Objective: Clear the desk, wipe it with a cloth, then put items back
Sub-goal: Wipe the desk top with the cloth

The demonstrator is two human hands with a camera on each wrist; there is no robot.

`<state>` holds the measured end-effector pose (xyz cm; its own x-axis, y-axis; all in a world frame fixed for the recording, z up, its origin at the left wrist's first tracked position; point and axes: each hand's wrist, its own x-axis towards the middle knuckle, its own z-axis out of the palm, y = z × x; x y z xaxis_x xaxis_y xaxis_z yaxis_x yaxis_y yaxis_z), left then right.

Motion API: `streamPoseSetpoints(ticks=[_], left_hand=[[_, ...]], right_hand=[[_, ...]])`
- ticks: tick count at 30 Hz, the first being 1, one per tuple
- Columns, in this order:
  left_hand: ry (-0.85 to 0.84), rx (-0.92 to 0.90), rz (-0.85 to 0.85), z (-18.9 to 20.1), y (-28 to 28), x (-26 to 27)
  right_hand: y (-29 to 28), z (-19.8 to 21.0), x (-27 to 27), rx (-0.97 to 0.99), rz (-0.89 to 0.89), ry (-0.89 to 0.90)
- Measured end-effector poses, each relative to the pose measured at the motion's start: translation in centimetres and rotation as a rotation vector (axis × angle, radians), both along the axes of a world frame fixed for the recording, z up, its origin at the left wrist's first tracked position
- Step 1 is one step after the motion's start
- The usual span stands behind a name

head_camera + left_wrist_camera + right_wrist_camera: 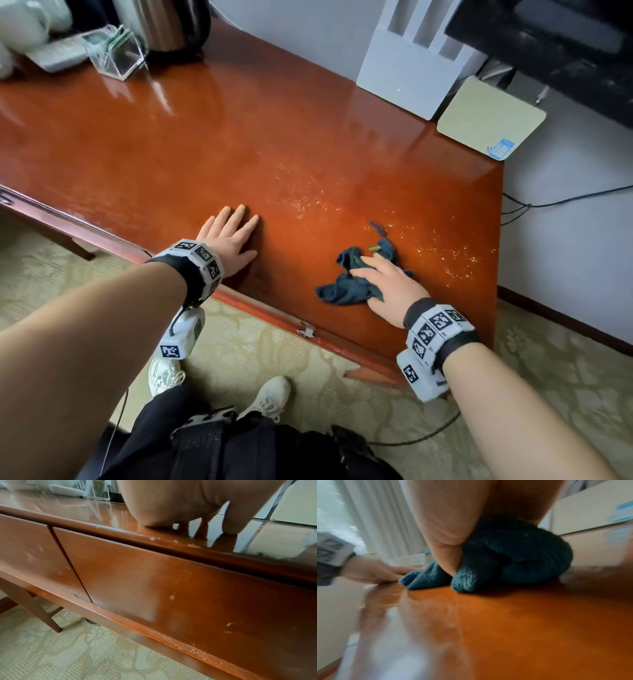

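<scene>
A crumpled dark teal cloth (pixel 342 291) (pixel 513 555) lies on the glossy red-brown desk (pixel 171 154) near its front right corner. My right hand (pixel 387 284) (pixel 450 520) presses down on the cloth with fairly straight fingers, and part of the cloth bunches out under the palm. My left hand (pixel 229 236) (pixel 171 507) rests flat on the desk top near the front edge, fingers spread, holding nothing. Fine light specks (pixel 445 250) are scattered over the desk beyond and right of the cloth.
At the back left stand a clear acrylic box (pixel 114 51), a metal kettle (pixel 164 27) and a remote (pixel 58 56). A white router (pixel 411 65) and a pale flat box (pixel 489 118) sit at the back right. Drawer fronts (pixel 171 581) face the carpet; cables (pixel 548 202) hang right.
</scene>
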<state>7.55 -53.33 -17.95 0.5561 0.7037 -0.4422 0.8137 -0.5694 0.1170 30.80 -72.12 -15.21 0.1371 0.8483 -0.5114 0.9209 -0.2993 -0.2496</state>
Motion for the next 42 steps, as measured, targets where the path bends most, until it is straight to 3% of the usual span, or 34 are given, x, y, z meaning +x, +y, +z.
streamPoseSetpoints(ticks=[3,6,9,14,18,23,25,28,31,34,38,42], left_hand=[[0.033,-0.015,-0.029,0.3,0.4,-0.5],[0.04,-0.022,-0.001,0.8,1.4,-1.2],[0.064,-0.018,0.126,1.4,2.6,-2.3],[0.026,0.009,0.293,1.4,5.2,-3.2],[0.016,-0.017,0.196,1.8,6.5,-1.7],[0.109,-0.076,0.088,1.1,6.5,-0.1],[0.125,-0.071,0.07,0.9,6.4,-0.3],[0.136,-0.063,0.05,0.9,6.5,-0.4],[0.134,-0.059,0.045,0.8,6.5,-0.4],[0.122,-0.048,0.048,0.6,6.4,-0.6],[0.128,-0.046,0.051,0.8,6.4,-0.5],[0.15,-0.048,0.05,1.1,6.3,-0.4]], right_hand=[[1.0,0.9,0.9,-0.005,-0.169,-0.009],[4.5,1.9,-1.1,0.169,-0.223,0.032],[9.6,2.4,-5.2,0.286,-0.088,0.089],[14.8,0.0,-10.4,0.091,0.237,-0.003],[14.1,-0.8,-7.6,0.094,0.078,-0.011],[9.9,0.0,-0.7,0.001,-0.388,-0.099],[8.5,0.7,0.4,-0.054,-0.484,-0.127],[9.7,1.5,-1.0,-0.005,-0.453,-0.104],[12.8,1.2,-4.9,0.103,-0.203,0.023],[14.0,-0.1,-7.6,0.041,0.014,0.03],[11.9,-0.4,-4.6,0.033,-0.187,0.017],[8.2,1.0,-0.3,-0.036,-0.399,-0.13]])
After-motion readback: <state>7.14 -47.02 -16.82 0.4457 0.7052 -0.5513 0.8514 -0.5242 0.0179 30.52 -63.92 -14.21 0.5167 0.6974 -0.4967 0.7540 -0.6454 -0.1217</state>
